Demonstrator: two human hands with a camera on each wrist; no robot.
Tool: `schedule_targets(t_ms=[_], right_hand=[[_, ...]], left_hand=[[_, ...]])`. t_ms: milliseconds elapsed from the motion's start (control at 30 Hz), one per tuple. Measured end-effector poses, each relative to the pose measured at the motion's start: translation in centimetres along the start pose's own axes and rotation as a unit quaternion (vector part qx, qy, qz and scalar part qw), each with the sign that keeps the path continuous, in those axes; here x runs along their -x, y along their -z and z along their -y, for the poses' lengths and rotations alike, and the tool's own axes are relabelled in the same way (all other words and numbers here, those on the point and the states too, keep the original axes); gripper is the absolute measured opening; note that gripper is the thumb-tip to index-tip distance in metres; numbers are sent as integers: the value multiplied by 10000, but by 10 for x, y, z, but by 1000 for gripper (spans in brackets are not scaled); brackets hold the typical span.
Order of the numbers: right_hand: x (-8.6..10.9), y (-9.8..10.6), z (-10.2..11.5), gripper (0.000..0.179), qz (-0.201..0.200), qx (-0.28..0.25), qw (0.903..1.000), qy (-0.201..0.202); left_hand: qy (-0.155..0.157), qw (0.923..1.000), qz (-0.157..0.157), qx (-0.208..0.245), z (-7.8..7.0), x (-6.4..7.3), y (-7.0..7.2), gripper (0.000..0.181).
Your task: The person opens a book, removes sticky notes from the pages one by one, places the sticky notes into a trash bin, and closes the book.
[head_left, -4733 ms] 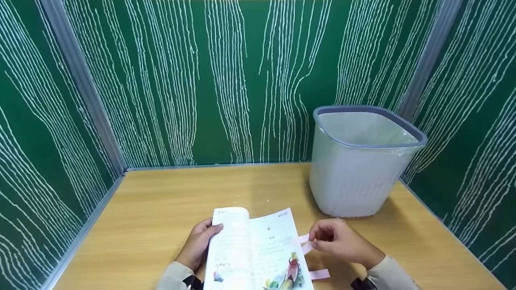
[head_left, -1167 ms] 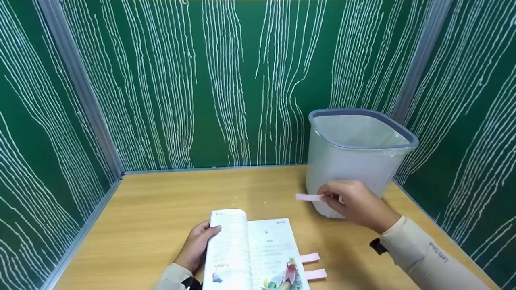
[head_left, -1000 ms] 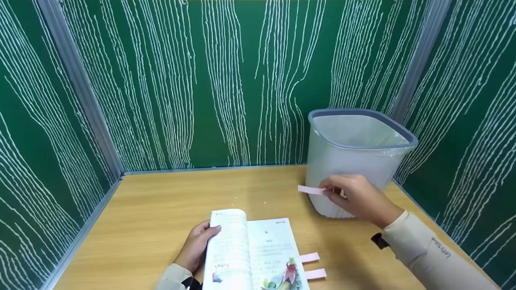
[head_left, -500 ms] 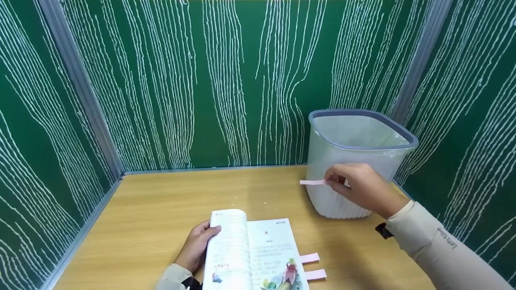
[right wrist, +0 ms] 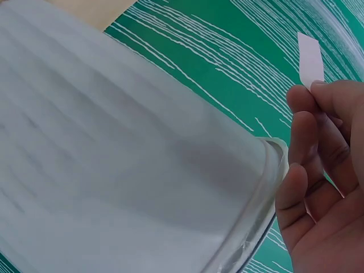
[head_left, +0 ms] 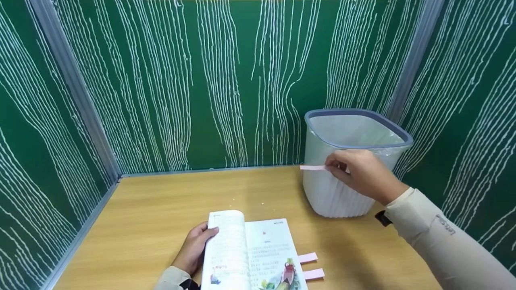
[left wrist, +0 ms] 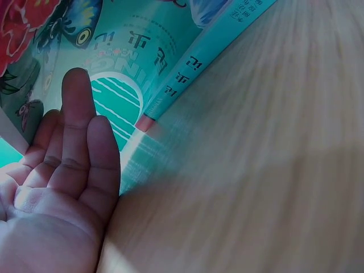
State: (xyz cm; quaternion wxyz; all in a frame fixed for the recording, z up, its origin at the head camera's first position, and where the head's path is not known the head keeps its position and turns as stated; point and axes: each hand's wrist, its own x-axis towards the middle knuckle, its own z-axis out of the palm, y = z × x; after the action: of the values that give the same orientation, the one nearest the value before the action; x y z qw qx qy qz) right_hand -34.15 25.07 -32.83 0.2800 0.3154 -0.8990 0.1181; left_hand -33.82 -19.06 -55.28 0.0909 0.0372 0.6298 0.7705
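Note:
My left hand grips the left side of an open book, thumb on the page. In the left wrist view, the fingers of that hand lie against the book's teal printed cover. Two pink paper strips, an upper strip and a lower strip, stick out from the right page edge. My right hand pinches another pink strip between thumb and index finger. It is raised in front of the bin, just below its rim; the right wrist view shows the strip pointing away from the fingertips.
The pale bin has a grey-blue rim and a clear liner, and stands at the back right of the wooden table. Small white specks lie beyond the book. Green panels with white wavy lines enclose the table.
My right hand has pulled a pink strip away from the book's edge and lifted it up along the front of the bin. The left hand keeps holding the book in place.

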Motion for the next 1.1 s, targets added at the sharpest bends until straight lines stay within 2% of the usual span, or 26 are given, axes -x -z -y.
schedule_targets(t_ms=[467,800,1100], right_hand=[[-16,16,-6,21,-327,217,9992,-21],[-22,26,-12,18,-654,311,9974,4],[-28,33,-19,14,-786,501,9950,-372]], left_hand=[[26,10000,40,-12,-3,0,0,48],[-52,9994,223,267,1,-1,1,45],[-39,9991,296,311,2,-1,2,45]])
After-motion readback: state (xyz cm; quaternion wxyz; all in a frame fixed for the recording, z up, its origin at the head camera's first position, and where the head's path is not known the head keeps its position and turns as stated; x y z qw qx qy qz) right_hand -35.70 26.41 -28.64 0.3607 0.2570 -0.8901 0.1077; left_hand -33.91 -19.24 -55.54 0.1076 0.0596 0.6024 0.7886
